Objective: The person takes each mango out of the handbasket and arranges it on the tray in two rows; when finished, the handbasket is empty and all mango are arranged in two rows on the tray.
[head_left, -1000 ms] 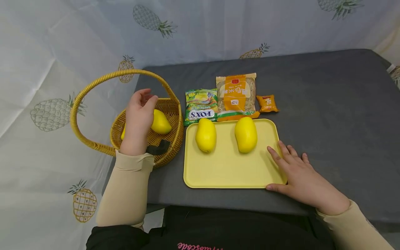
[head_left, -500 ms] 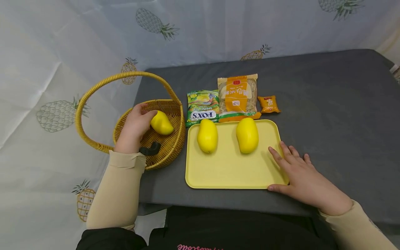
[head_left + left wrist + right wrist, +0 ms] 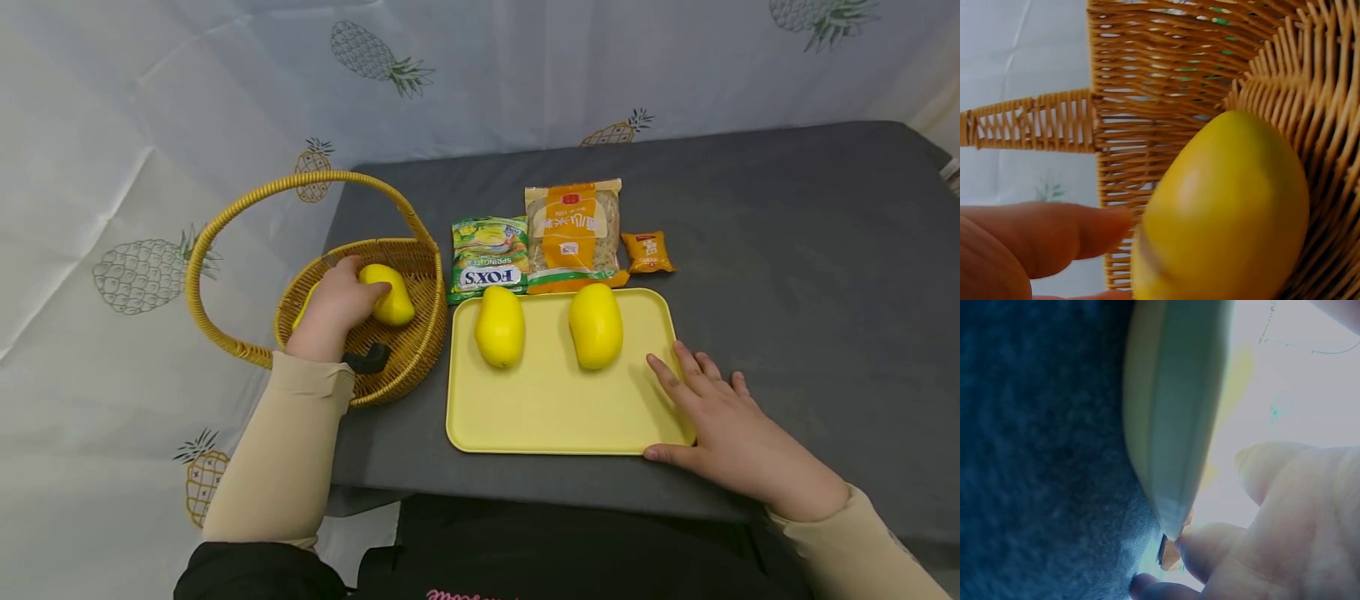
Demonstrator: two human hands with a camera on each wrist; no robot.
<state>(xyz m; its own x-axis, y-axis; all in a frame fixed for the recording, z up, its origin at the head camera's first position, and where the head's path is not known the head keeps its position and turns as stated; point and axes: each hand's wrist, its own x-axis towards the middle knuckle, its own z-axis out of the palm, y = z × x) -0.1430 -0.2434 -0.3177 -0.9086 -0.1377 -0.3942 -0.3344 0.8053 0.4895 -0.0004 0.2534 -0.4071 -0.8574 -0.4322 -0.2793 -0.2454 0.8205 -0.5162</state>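
Note:
My left hand reaches into a wicker basket with a tall hoop handle. Its thumb stretches over a yellow mango, while the other fingertips are mostly hidden. In the left wrist view the straight thumb comes right up to the side of the mango, which lies against the woven wall. A second yellow fruit is largely covered by this hand. My right hand lies with spread fingers at the right edge of a pale yellow tray. Two mangoes lie on that tray, one left, one right.
Behind the tray lie a green Fox's candy bag, a larger orange and clear snack bag and a small orange packet. The basket's handle arches above the left forearm. A dark grey cloth covers the table.
My left hand has come down from above the basket into it, its thumb now over the right-hand mango there. The right hand keeps its place on the tray edge.

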